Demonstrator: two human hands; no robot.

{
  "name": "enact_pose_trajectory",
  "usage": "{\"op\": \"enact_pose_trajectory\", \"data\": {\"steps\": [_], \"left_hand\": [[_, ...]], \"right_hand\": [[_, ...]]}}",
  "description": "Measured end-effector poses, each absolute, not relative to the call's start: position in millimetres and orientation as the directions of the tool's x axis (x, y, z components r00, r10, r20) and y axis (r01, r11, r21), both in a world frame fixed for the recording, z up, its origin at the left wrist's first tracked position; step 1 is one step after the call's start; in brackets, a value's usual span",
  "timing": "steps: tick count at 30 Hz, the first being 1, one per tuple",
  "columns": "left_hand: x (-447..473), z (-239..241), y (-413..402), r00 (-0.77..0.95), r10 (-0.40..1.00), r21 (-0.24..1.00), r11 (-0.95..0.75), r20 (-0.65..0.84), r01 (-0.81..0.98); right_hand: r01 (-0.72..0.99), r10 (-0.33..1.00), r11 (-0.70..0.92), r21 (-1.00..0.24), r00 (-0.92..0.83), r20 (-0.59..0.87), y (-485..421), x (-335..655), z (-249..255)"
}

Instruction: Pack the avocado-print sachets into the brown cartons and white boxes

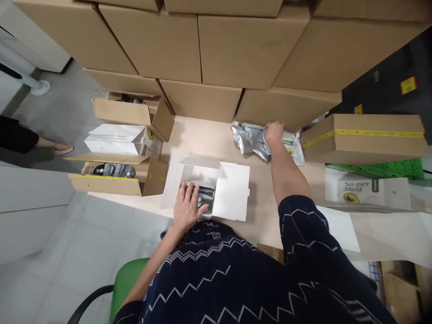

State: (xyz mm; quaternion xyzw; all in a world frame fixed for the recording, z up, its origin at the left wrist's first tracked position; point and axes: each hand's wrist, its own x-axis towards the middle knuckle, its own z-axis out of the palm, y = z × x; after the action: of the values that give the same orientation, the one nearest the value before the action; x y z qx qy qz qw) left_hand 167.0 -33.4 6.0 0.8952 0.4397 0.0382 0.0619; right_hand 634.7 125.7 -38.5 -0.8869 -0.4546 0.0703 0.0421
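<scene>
Right hand (273,132) fingers curl onto light, crinkly, slippery foil pouches (251,141); left hand (187,207) fingers spread flat in white box (232,191).

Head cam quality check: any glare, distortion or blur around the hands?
Head view: strong wide-angle bending at the edges, carton stack fans outward; glare on the silver pouches under the right hand; left hand sharp, soft shadow inside the white box.

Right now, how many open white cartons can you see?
2. One white carton lies open on the table under the left hand; another white carton sits in the brown box at far left. Others may be hidden inside boxes.
</scene>
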Motion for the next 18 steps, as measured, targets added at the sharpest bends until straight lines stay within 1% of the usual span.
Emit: {"op": "enact_pose_trajectory", "data": {"steps": [1,3,5,7,9,11,14,16,18], "left_hand": [[167,6,-34,0.609,0.793,0.149,-0.603,0.009,0.784],[167,6,-34,0.603,0.798,0.158,-0.596,0.001,0.788],[168,7,-34,0.598,0.802,0.173,-0.587,-0.010,0.791],[168,8,-34,0.594,0.804,0.194,-0.580,-0.017,0.791],[168,8,-34,0.590,0.807,0.215,-0.574,-0.015,0.790],[169,7,-34,0.585,0.811,0.235,-0.569,-0.002,0.788],[170,6,-34,0.581,0.814,0.251,-0.566,0.018,0.785],[170,5,-35,0.581,0.813,0.252,-0.568,0.026,0.784],[170,4,-34,0.583,0.812,0.247,-0.571,0.033,0.783]], "right_hand": [[0.782,0.804,-0.589,-0.201,0.593,-0.049,123,630,-38],[0.748,0.793,-0.542,-0.383,0.606,0.062,117,622,-31],[0.728,0.784,-0.408,-0.551,0.589,0.198,106,616,-18],[0.693,0.709,-0.285,-0.663,0.618,0.341,89,611,0],[0.648,0.599,-0.183,-0.739,0.670,0.439,68,604,21],[0.603,0.544,-0.062,-0.795,0.688,0.480,42,591,42],[0.548,0.596,0.105,-0.830,0.633,0.494,3,559,72],[0.508,0.641,0.160,-0.846,0.598,0.480,-21,532,89],[0.457,0.676,0.177,-0.872,0.587,0.445,-38,506,102]]}}
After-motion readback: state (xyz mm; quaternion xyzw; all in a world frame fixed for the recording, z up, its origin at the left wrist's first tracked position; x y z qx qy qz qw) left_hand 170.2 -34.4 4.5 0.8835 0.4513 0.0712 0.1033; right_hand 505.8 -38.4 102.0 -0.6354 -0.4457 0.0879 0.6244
